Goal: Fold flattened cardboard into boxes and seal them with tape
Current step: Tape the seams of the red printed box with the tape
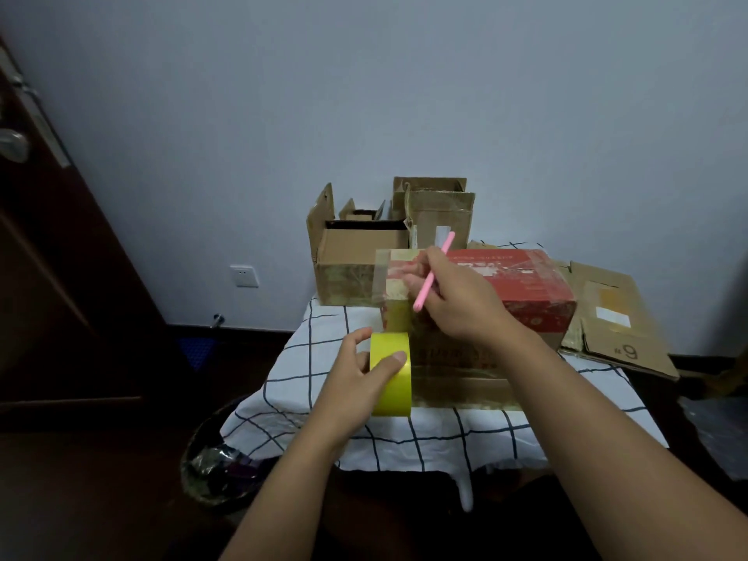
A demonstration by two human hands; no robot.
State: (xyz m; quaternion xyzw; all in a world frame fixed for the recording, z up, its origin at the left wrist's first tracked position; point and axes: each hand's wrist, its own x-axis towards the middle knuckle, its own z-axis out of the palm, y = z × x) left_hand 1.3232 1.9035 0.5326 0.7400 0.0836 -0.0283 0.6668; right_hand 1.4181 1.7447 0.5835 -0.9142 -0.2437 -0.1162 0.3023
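The left hand (360, 370) grips a yellow roll of packing tape (391, 374), thumb across its face, above the checked tablecloth (324, 398). A clear strip of tape (384, 285) rises to the right hand (453, 301), which pinches a pink pen-like tool (433, 273) over the red cardboard box (526, 289). Open brown boxes (356, 253) stand behind; flattened cardboard (615, 317) lies right.

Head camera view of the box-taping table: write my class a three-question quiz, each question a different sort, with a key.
1. True or false: the left hand holds the yellow tape roll.
2. Which hand holds the pink cutter?
A. left
B. right
C. neither
3. Fill in: the number printed on the flattened cardboard at the right edge of the checked tablecloth is ___.

Key:
1. True.
2. B: the right hand holds it, over the red box, with a pulled strip of tape stretched up from the roll.
3. 9.
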